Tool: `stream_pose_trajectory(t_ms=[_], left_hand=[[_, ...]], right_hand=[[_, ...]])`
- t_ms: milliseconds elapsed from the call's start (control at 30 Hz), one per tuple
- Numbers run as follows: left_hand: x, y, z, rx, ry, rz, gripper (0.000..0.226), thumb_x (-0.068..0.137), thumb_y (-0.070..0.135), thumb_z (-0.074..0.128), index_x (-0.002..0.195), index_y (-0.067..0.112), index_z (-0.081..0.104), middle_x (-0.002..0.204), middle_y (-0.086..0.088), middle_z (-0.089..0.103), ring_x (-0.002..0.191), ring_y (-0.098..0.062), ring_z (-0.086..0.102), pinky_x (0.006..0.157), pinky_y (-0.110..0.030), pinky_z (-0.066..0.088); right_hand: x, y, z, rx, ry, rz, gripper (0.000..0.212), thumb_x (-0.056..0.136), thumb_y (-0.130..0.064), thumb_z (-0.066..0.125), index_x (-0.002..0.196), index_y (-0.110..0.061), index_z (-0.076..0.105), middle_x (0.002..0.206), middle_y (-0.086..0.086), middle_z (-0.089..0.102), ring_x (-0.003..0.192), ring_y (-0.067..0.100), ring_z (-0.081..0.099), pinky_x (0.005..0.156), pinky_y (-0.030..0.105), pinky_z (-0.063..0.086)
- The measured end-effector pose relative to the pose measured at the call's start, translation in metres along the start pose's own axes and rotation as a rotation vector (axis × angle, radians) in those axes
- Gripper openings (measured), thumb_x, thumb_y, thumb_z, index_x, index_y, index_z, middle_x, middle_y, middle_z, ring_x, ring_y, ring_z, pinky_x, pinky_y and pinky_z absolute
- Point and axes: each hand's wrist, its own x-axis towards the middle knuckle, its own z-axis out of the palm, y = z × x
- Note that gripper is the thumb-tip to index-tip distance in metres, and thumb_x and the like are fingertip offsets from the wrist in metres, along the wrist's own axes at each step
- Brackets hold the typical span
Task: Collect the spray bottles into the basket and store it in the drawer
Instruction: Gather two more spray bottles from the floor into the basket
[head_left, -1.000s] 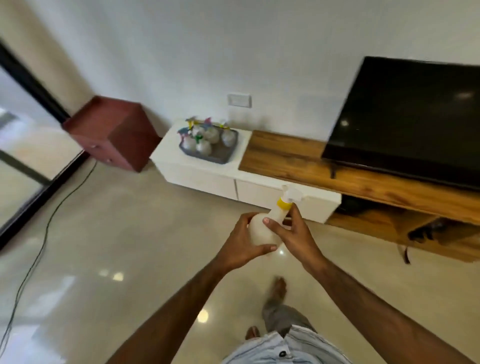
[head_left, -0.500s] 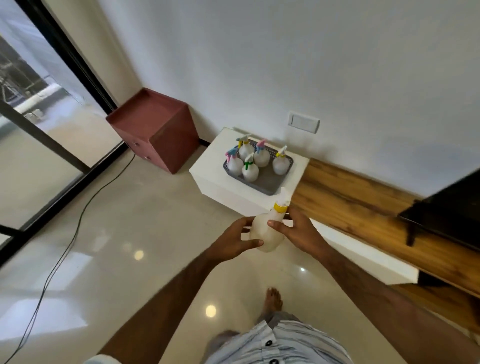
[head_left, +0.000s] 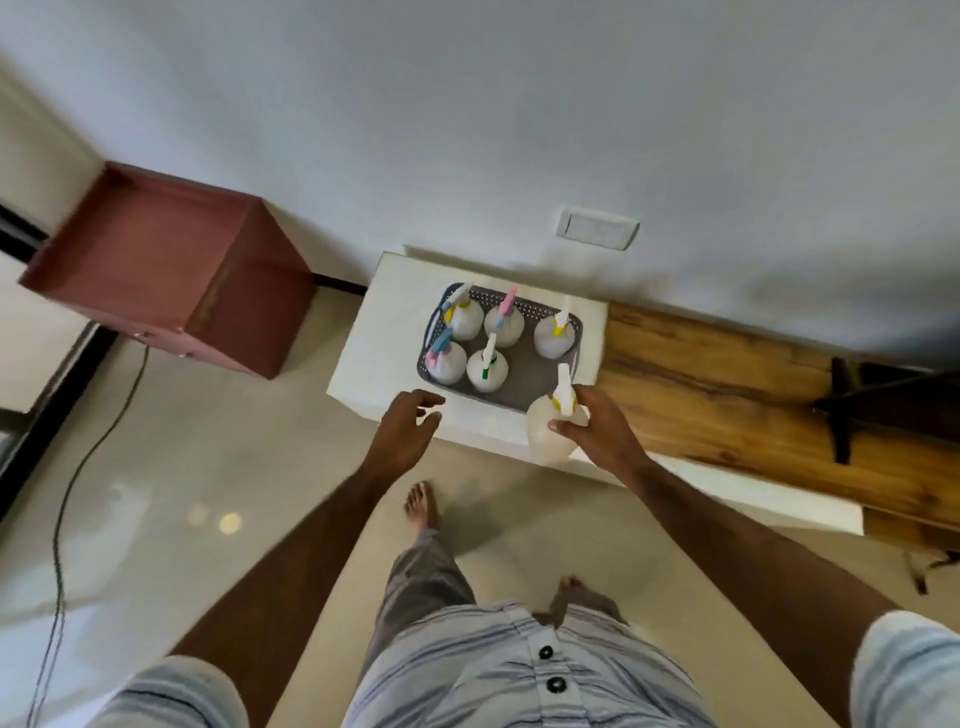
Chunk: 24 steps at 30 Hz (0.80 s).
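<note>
A grey perforated basket (head_left: 524, 382) sits on the white cabinet top (head_left: 389, 332) against the wall. Several white spray bottles with coloured triggers stand upright inside it, among them one with a green trigger (head_left: 487, 366). My right hand (head_left: 602, 428) grips another white spray bottle (head_left: 550, 428) with a yellow collar, held just over the basket's near right corner. My left hand (head_left: 408, 426) hovers open at the cabinet's front edge, near the basket's left front corner, holding nothing.
A dark red cabinet (head_left: 171, 265) stands on the floor to the left. A wooden shelf (head_left: 753, 384) runs right from the white cabinet, with a dark TV stand foot (head_left: 841, 410) on it. A black cable (head_left: 62, 519) trails across the glossy floor. My bare feet are below.
I have walked up to the cabinet, so the basket is now close below me. My left hand has let go of the bottle and opened; my right hand carried the bottle to the basket's corner.
</note>
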Motion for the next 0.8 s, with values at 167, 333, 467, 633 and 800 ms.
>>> stream_pose_trajectory(t_ms=[167,333,467,633,800], left_hand=[[0.082,-0.023,-0.046,0.050,-0.160,0.017,0.021,0.097,0.009,0.057,0.115,0.012,0.066,0.114,-0.006,0.066,0.099,-0.020,0.063,0.087,-0.026,0.044],[0.163,-0.057,-0.058,0.134,-0.217,-0.006,0.022,0.097,0.014,0.057,0.118,0.014,0.065,0.114,-0.006,0.067,0.098,-0.017,0.061,0.082,-0.026,0.042],[0.228,-0.093,-0.041,0.200,-0.208,0.036,0.033,0.096,0.006,0.056,0.129,0.010,0.057,0.126,-0.014,0.060,0.109,-0.023,0.060,0.088,-0.026,0.042],[0.277,-0.133,-0.008,0.311,-0.378,0.058,0.053,0.098,0.009,0.056,0.148,0.011,0.039,0.148,-0.017,0.043,0.127,-0.030,0.052,0.103,-0.036,0.044],[0.299,-0.146,0.023,0.458,-0.443,0.082,0.058,0.098,0.011,0.057,0.151,0.009,0.034,0.157,-0.016,0.033,0.143,-0.033,0.037,0.114,-0.048,0.037]], right_hand=[[0.045,-0.011,0.031,-0.011,0.109,0.146,0.048,0.079,-0.012,0.080,0.124,-0.005,0.063,0.122,0.018,0.061,0.114,0.033,0.057,0.096,0.037,0.041],[0.095,-0.001,0.055,0.018,0.225,0.235,0.047,0.077,-0.005,0.079,0.122,-0.004,0.064,0.120,0.018,0.062,0.112,0.034,0.059,0.095,0.037,0.043],[0.145,0.036,0.083,0.025,0.259,0.249,0.045,0.076,0.000,0.078,0.118,0.000,0.062,0.120,0.019,0.059,0.115,0.035,0.056,0.097,0.038,0.043],[0.182,0.084,0.115,0.005,0.251,0.205,0.048,0.075,0.005,0.076,0.120,0.001,0.063,0.122,0.021,0.056,0.114,0.037,0.056,0.100,0.039,0.044],[0.195,0.115,0.124,-0.022,0.249,0.177,0.046,0.075,-0.002,0.078,0.119,-0.003,0.063,0.123,0.018,0.053,0.114,0.032,0.056,0.102,0.041,0.048]])
